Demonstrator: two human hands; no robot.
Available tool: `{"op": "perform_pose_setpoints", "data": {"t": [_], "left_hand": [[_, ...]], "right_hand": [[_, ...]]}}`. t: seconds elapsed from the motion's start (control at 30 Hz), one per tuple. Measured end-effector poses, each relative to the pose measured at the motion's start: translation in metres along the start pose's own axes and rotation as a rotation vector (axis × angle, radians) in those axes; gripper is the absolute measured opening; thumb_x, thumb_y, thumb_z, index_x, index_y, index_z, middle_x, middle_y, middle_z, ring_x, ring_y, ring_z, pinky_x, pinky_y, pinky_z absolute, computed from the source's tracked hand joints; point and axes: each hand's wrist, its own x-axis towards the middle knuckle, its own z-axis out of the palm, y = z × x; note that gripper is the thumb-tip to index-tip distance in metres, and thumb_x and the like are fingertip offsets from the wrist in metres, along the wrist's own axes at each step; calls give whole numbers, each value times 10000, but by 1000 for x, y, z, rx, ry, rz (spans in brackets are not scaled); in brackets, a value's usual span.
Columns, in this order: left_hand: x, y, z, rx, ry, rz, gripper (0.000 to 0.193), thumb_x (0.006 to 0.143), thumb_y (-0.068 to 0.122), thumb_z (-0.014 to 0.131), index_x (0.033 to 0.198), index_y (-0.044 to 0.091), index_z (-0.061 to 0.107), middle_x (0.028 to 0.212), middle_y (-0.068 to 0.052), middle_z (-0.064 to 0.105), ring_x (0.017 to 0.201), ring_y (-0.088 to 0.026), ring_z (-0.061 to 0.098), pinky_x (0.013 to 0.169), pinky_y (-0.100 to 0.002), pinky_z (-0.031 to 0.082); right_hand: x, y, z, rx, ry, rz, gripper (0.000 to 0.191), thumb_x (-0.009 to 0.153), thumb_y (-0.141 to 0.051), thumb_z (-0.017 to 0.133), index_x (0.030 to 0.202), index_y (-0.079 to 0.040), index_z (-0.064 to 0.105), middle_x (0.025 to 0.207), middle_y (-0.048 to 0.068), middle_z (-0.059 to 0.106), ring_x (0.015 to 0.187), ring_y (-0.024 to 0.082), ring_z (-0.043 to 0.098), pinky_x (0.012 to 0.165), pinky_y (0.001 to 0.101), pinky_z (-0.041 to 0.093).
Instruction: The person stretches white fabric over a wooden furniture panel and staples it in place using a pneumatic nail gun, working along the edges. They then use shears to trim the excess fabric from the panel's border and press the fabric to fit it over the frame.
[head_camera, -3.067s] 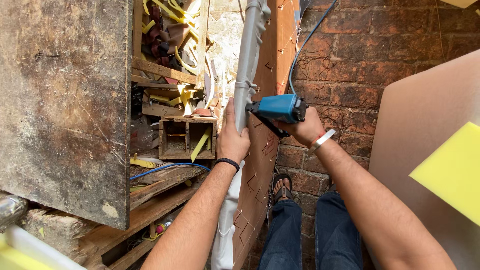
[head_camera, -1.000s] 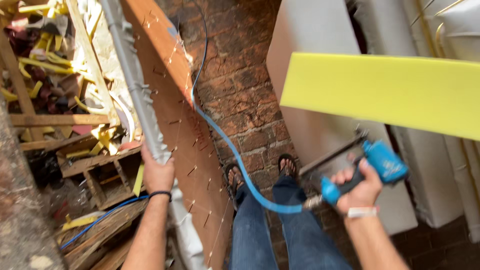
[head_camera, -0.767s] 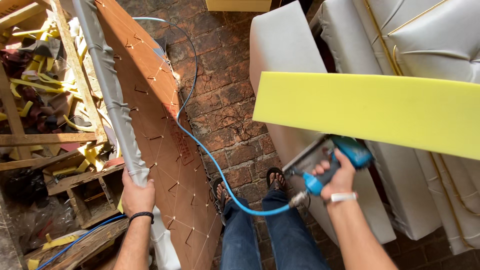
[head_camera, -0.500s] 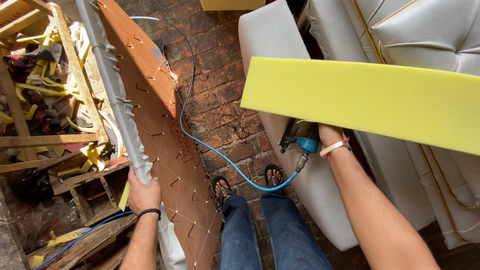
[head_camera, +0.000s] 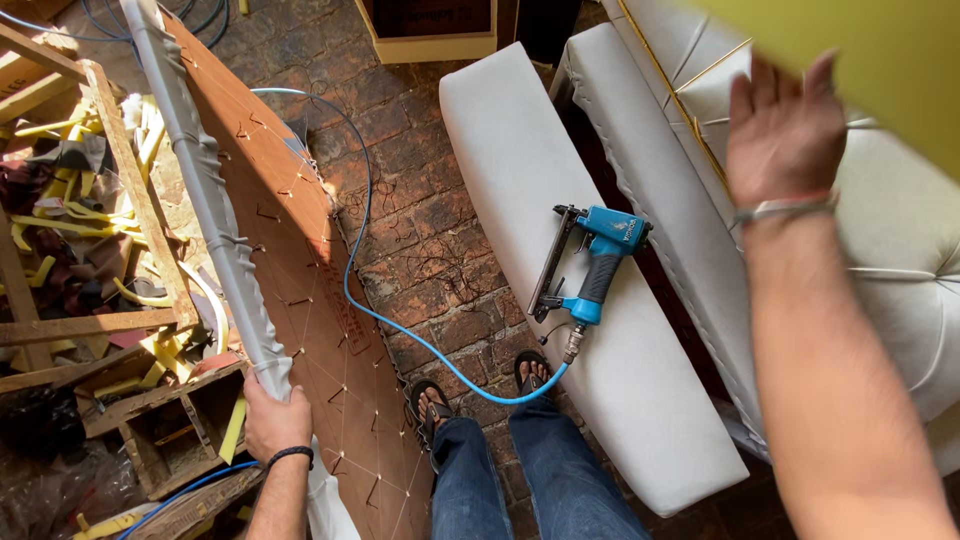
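Head cam, looking straight down: left hand (head_camera: 275, 420) is wrapped tight around the padded edge of the upholstered board (head_camera: 300, 260), which stands tilted on the brick floor (head_camera: 420, 230). Right hand (head_camera: 785, 130) is raised, palm open and fingers spread, holding nothing, right by the yellow foam sheet (head_camera: 880, 60). The blue staple gun (head_camera: 590, 270) lies on the white cushion (head_camera: 560, 300), its blue hose (head_camera: 400, 330) trailing across the bricks.

stapler (head_camera: 600, 262): bright blue with a black grip
hose (head_camera: 370, 290): blue
board (head_camera: 320, 300): reddish brown, criss-crossed with pale string
cushion (head_camera: 580, 290): off-white
foam (head_camera: 890, 60): yellow-green
floor (head_camera: 430, 250): reddish-brown brick
jeans (head_camera: 540, 480): dark blue
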Motion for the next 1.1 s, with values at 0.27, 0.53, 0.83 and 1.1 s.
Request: {"op": "perform_pose_setpoints", "data": {"t": [0.27,0.53,0.83,1.1], "left_hand": [[4,8,-1,-20,-18,-54,818,839,319,749,1570,198,404,1358,-203,632,1145,-454,633,950,-553,504],[42,-11,27,-192,48,44,781,830,438,753,1484,115,474,1392,-209,604,1230,-413,597,1001,-511,479],[55,-101,73,-1055,-436,147,690,1083,492,378,1626,77,290,1658,-110,372,1510,-192,351,1233,-341,270],[69,-120,103,-1637,-672,-34,664,1090,476,306,1643,113,244,1709,-56,259,1556,-206,255,1254,-325,200]], "right_hand": [[-42,114,22,-741,-190,615,287,961,-236,656,1177,-49,684,1027,112,779,861,199,764,788,321,611],[-243,378,78,-587,-276,1143,340,936,-373,676,1144,-104,688,1032,58,754,846,123,711,684,268,556],[-319,506,169,-562,-126,1176,268,924,-393,625,1006,-159,725,924,-20,723,794,91,659,716,231,527],[-355,538,180,-685,-253,433,355,1122,-302,453,971,-26,619,852,7,659,746,83,581,655,250,506]]}}
